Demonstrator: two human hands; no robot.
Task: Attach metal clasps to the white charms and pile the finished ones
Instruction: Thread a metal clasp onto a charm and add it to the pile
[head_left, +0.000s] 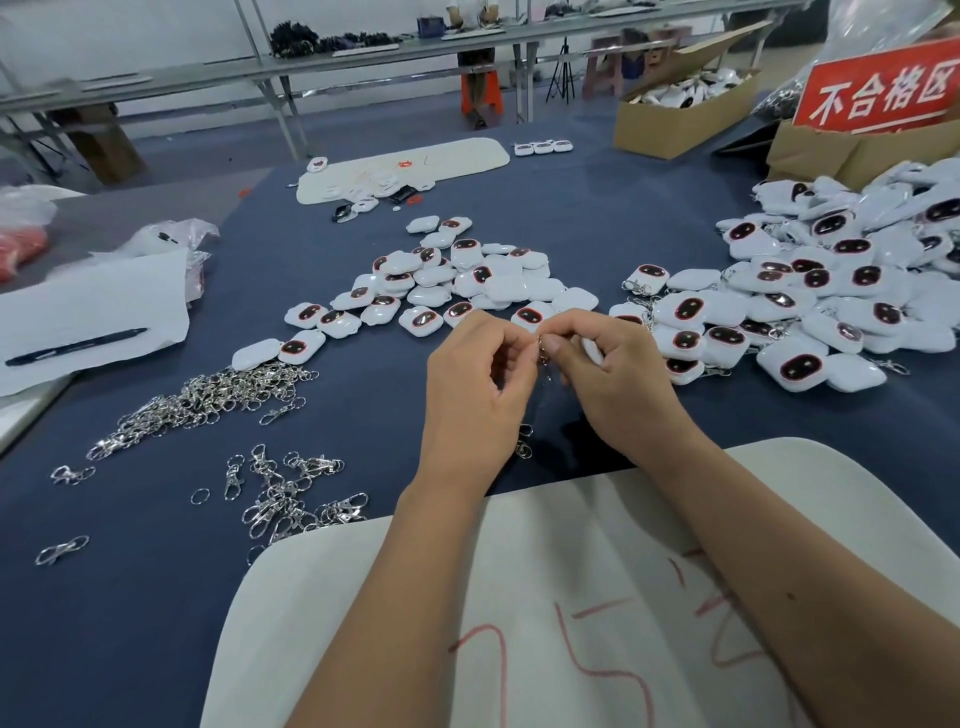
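Your two hands meet over the blue table, right in the middle. Your left hand has its fingers curled in, pinching the top of a metal clasp with the fingertips. Your right hand pinches the same spot from the other side and has a white charm tucked under its fingers, so only a sliver of white shows. The clasp dangles down between your hands, but it's blurry and I can't tell if it's hooked on.

Just beyond your hands is a loose pile of white charms with dark oval faces ringed in red. To your right is a much bigger heap of charms, and some near its edge have clasps sticking out. The loose clasps are scattered on your left, with a few more closer to you.

Your forearms rest over a white sheet with red scribbles. Far left there's paper with a black pen on it. Far right is a cardboard box and a red sign.
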